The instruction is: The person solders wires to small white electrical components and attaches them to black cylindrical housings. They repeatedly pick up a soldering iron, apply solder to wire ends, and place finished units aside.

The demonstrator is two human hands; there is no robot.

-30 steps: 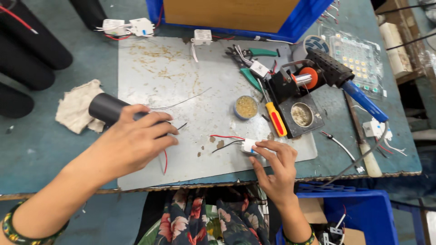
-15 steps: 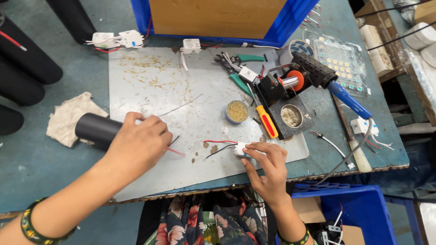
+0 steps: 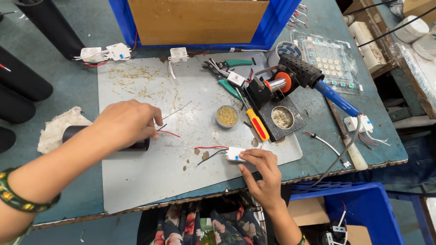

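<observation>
My left hand grips a black cylindrical housing lying on its side at the left edge of a grey metal work sheet. A red and a black wire stick out from under the fingers. My right hand pinches a small white driver module flat on the sheet; its red and black leads trail left toward the housing wires, a short gap apart.
A round tin of flux, a soldering iron in its black stand, an orange-handled screwdriver and green pliers lie behind. A blue crate stands at the back, a cloth at left, a blue bin below right.
The view has drawn closer. My left hand has rolled the housing slightly; the right hand stays on the white module, keeping it near the front of the sheet.
</observation>
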